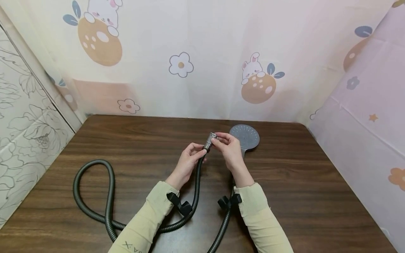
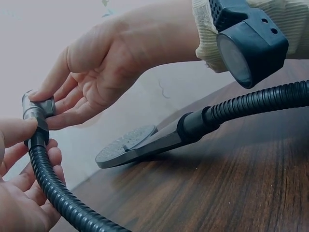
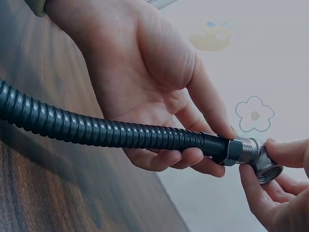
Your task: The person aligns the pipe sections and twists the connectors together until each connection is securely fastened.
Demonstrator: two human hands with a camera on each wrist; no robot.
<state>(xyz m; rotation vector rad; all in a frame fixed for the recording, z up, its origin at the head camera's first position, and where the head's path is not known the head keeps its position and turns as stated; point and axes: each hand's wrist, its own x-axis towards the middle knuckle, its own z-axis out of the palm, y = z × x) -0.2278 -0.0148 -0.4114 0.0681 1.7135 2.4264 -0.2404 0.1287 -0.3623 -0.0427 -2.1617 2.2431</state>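
Note:
My left hand (image 1: 186,162) pinches the nut at the end of a black ribbed shower hose (image 3: 96,131), its other fingers curled beneath the hose end. With thumb and fingers, my right hand (image 1: 230,150) holds a silver metal elbow fitting (image 3: 264,162) with a threaded opening. The fitting's outer thread sits at the hose nut (image 3: 231,151), and several thread turns show between them. Behind my right hand lies a grey shower head (image 1: 245,135), face up on the table. In the left wrist view, its handle (image 2: 166,140) joins a black ribbed hose.
Loops of the hose (image 1: 109,196) lie on the left of the brown wooden table (image 1: 316,196). A printed curtain (image 1: 209,88) hangs behind the table's back edge. Small black cameras (image 1: 179,203) are strapped to both wrists.

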